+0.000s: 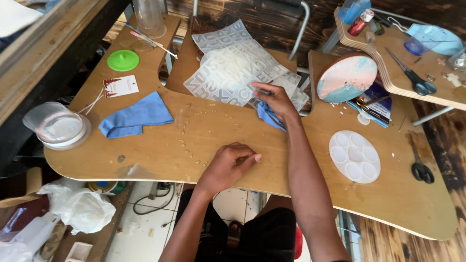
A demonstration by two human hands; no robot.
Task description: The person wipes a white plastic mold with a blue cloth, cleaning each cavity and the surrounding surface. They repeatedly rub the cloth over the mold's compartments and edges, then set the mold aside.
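On a curvy wooden counter [204, 131] above a white tile floor [145, 228], the right hand [276, 99] — fingers pinching a crumpled blue cloth [268, 115] — presses beside clear letter molds [233, 73], while the left hand [230, 162] rests curled, holding nothing.

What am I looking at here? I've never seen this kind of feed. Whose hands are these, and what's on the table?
One camera, worn on a person's head, looks down at their own bare hands over a wooden table. The right hand presses a blue cloth against clear letter-mould sheets. The left hand rests lightly closed on the table edge; whether it pinches anything is unclear. Around them lie a second blue cloth, a white paint palette, a green lid, a plastic tub and black scissors.
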